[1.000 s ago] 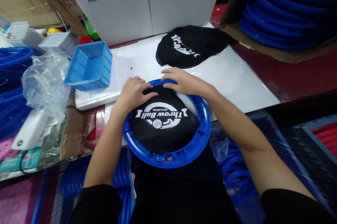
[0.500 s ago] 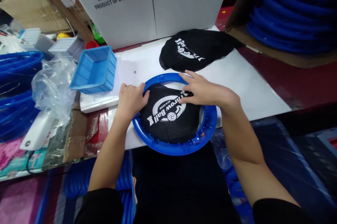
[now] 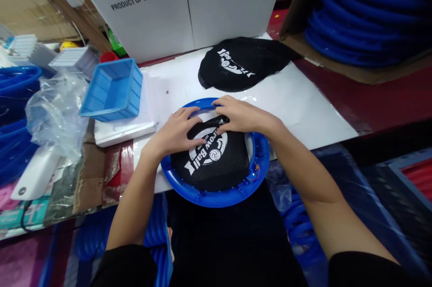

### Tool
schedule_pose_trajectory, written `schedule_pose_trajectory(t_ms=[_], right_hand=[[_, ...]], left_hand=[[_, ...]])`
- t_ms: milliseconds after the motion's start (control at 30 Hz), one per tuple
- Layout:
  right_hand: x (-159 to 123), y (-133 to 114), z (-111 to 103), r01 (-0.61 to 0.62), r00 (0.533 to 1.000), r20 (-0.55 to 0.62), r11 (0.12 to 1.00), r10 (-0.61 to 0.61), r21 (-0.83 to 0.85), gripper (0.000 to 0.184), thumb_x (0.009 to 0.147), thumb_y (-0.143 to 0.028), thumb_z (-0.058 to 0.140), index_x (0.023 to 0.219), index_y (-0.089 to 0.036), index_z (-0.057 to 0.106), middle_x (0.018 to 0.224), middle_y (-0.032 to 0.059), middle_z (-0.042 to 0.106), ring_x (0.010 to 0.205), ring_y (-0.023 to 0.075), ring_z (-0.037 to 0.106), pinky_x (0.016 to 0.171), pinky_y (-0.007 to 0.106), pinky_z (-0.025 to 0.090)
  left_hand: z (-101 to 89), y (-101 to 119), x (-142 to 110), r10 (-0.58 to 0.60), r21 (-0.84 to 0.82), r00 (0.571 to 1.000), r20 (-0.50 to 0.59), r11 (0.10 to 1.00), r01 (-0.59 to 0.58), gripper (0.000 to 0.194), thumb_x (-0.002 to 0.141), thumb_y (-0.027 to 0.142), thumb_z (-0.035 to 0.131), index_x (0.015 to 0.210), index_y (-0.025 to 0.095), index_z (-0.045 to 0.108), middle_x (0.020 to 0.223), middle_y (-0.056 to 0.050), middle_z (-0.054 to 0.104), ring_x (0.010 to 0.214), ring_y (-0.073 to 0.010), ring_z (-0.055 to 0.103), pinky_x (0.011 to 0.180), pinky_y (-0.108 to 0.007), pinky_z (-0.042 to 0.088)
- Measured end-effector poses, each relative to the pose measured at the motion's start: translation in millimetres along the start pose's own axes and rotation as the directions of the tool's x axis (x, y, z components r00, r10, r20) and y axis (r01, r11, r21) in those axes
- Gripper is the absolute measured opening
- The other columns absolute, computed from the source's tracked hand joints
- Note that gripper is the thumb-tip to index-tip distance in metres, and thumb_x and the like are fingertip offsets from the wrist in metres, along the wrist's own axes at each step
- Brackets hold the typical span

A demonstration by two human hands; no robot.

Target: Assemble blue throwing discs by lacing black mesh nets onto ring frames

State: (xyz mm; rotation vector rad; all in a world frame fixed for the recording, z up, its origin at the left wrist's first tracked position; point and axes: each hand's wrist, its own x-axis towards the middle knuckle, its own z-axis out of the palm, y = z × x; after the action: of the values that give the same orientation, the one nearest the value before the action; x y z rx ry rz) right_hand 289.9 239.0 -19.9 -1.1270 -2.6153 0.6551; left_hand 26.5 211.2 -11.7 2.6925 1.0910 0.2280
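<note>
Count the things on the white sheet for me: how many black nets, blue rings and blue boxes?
Black nets: 2, one under the hands, one farther back
Blue rings: 1
Blue boxes: 1
Total: 4

Assembly wkshop, cartons (image 3: pixel 151 3), stacked blue hoops (image 3: pixel 364 17)

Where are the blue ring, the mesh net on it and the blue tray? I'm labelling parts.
blue ring (image 3: pixel 216 197), head view, bare near rim.
mesh net (image 3: pixel 221 168), head view, black mesh below the logo.
blue tray (image 3: pixel 110 93), head view, inner floor.
</note>
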Motion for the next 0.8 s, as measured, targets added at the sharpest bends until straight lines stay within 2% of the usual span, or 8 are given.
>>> schedule_pose_trajectory(t_ms=[100,233,333,467,533,633,700,800], right_hand=[[-0.6,-3.4,-6.2,0.022,0.999,0.037,0.994,-0.026,0.111,0.024,0.082,-0.037,0.084,0.088,-0.021,0.068,0.147,0.0162,0.062,0.142,0.0382,0.052,0.117,0.056,0.046],[-8.8,1.4,-15.9,0.004,0.992,0.124,0.975,-0.032,0.221,0.025,0.09,-0.043,0.075,0.079,-0.022,0.066,0.16,0.0101,0.054,0.151,0.0366,0.044,0.125,0.056,0.037],[-13.4,8.8,-18.5,0.003,0.989,0.146,0.973,-0.037,0.229,0.028,0.087,-0.051,0.079,0.091,-0.024,0.075,0.169,0.0068,0.044,0.161,0.038,0.028,0.131,0.058,0.026],[-15.6,15.9,-18.5,-0.073,0.986,0.161,0.98,0.044,0.184,0.048,0.079,-0.057,0.085,0.114,-0.025,0.077,0.175,0.0072,0.034,0.166,0.0422,0.012,0.133,0.063,0.018],[-17.1,17.6,-20.5,-0.089,0.982,0.179,0.979,0.056,0.182,0.045,0.081,-0.058,0.082,0.111,-0.025,0.077,0.174,0.0082,0.036,0.164,0.0431,0.016,0.132,0.063,0.021],[-20.4,19.2,-26.5,-0.088,0.983,0.178,0.976,0.051,0.201,0.032,0.09,-0.055,0.07,0.095,-0.024,0.075,0.167,0.0084,0.047,0.156,0.0405,0.039,0.126,0.058,0.034],[-22.3,20.6,-30.5,-0.091,0.985,0.162,0.973,0.057,0.213,0.03,0.093,-0.053,0.063,0.092,-0.024,0.073,0.162,0.0087,0.054,0.148,0.0379,0.051,0.12,0.054,0.041],[-23.2,23.3,-33.9,-0.081,0.989,0.137,0.97,0.049,0.231,0.029,0.093,-0.051,0.061,0.092,-0.024,0.07,0.153,0.0093,0.063,0.143,0.0364,0.056,0.113,0.051,0.045]], left_hand=[[-0.3,-4.7,-0.6,-0.046,-0.018,0.996,-0.078,0.999,0.045,0.033,0.102,0.049,0.062,0.107,0.018,0.072,0.119,-0.014,0.064,0.109,-0.0305,0.061,0.1,-0.05,0.055],[5.4,-9.1,-3.9,-0.006,0.035,0.997,-0.075,0.999,0.009,0.028,0.099,0.046,0.067,0.099,0.018,0.073,0.114,-0.014,0.058,0.103,-0.0292,0.058,0.094,-0.046,0.055],[6.1,-12.7,-7.6,0.001,-0.012,0.997,-0.072,1.0,-0.002,0.021,0.097,0.038,0.071,0.1,0.018,0.07,0.115,-0.013,0.06,0.107,-0.0292,0.058,0.095,-0.045,0.055],[-1.3,-19.1,-9.5,-0.038,-0.16,0.997,-0.072,0.987,0.026,0.01,0.1,0.027,0.063,0.104,0.019,0.068,0.105,-0.009,0.068,0.102,-0.0253,0.062,0.094,-0.043,0.054],[-5.5,-21.7,-9.4,-0.081,-0.24,0.992,-0.098,0.969,0.055,0.011,0.1,0.024,0.06,0.103,0.02,0.069,0.099,-0.006,0.07,0.095,-0.0221,0.065,0.091,-0.04,0.054],[-8.6,-24.3,-8.9,-0.168,-0.328,0.973,-0.156,0.938,0.109,0.012,0.097,0.025,0.063,0.098,0.021,0.074,0.097,-0.005,0.073,0.09,-0.0197,0.067,0.085,-0.035,0.055],[-8.5,-25.6,-8.4,-0.231,-0.372,0.958,-0.17,0.915,0.154,0.012,0.094,0.027,0.066,0.095,0.022,0.077,0.096,-0.005,0.075,0.09,-0.0199,0.069,0.083,-0.034,0.056],[-7.5,-27.9,-8.1,-0.31,-0.409,0.936,-0.166,0.886,0.22,0.014,0.091,0.029,0.068,0.092,0.021,0.079,0.097,-0.005,0.079,0.092,-0.0208,0.071,0.087,-0.036,0.056]])
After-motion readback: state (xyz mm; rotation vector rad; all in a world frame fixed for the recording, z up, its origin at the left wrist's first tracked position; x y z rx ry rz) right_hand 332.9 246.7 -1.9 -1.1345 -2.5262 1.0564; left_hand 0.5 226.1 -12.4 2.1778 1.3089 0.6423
